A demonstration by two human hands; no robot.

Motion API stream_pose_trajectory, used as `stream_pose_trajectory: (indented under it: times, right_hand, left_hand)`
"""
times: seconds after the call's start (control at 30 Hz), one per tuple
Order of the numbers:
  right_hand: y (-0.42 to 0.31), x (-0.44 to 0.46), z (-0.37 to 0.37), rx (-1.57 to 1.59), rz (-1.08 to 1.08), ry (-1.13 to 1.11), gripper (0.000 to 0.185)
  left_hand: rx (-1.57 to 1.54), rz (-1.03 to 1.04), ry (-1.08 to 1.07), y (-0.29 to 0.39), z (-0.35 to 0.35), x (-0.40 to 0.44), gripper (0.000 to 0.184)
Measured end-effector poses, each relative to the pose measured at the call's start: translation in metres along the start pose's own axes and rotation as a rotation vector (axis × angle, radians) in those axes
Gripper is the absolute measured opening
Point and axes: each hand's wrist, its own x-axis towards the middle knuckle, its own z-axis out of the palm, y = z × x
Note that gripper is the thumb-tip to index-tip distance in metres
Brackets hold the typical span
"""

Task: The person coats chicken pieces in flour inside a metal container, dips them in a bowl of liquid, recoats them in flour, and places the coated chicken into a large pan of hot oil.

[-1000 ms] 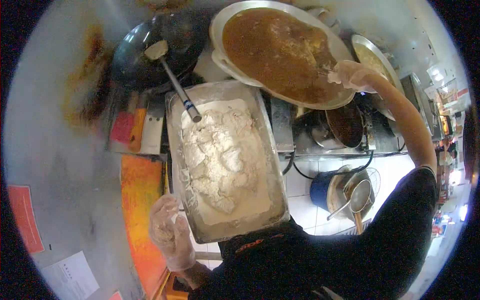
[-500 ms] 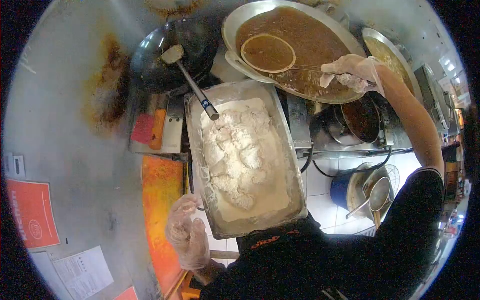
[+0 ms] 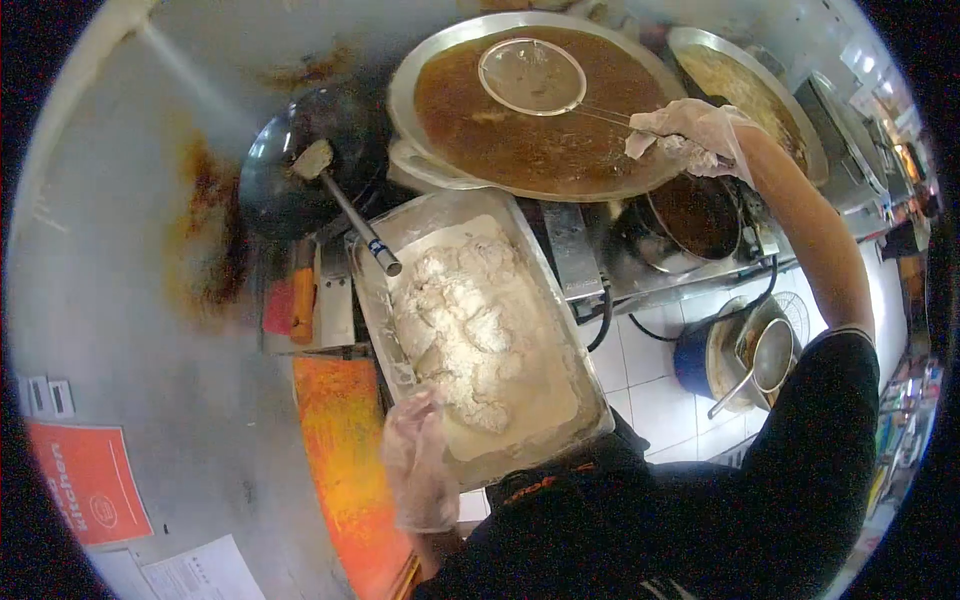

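Note:
My right hand (image 3: 695, 138), in a clear plastic glove, is closed on the handle of a round mesh skimmer (image 3: 532, 78). Its mesh is over the brown oil (image 3: 500, 155) in a wide metal pan (image 3: 403, 95). In front of the pan, a rectangular metal tray (image 3: 585, 375) holds white flour (image 3: 545, 400) and several flour-coated pieces (image 3: 465, 320). My left hand (image 3: 418, 460), also gloved, is at the tray's near left rim. Its fingers are blurred, so their grip is unclear.
A dark wok (image 3: 285, 185) stands at the back left, with a metal spatula (image 3: 350, 210) reaching over the tray. Behind my right arm is a second pan (image 3: 745, 85). A dark pot (image 3: 695, 225) sits before the big pan; a blue bucket (image 3: 692, 362) stands lower right.
The camera view has turned and shifted. My left hand has moved up and right to the tray's rim. The skimmer mesh now appears nearer the pan's far side, still in my right hand.

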Motion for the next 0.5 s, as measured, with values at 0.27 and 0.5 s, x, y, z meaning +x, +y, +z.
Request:
stream_pose_trajectory:
  times: [0.27, 0.5]
  right_hand:
    - [0.119, -0.072, -0.018, -0.677, -0.571, 0.615, 0.015]
    - [0.238, -0.119, 0.085, -0.918, -0.133, 0.901, 0.043]
  left_hand:
    - [-0.065, -0.499, 0.162, -0.057, 0.011, 0.006, 0.036]
    - [-0.098, -0.646, -0.200, -0.091, 0.014, 0.005, 0.039]
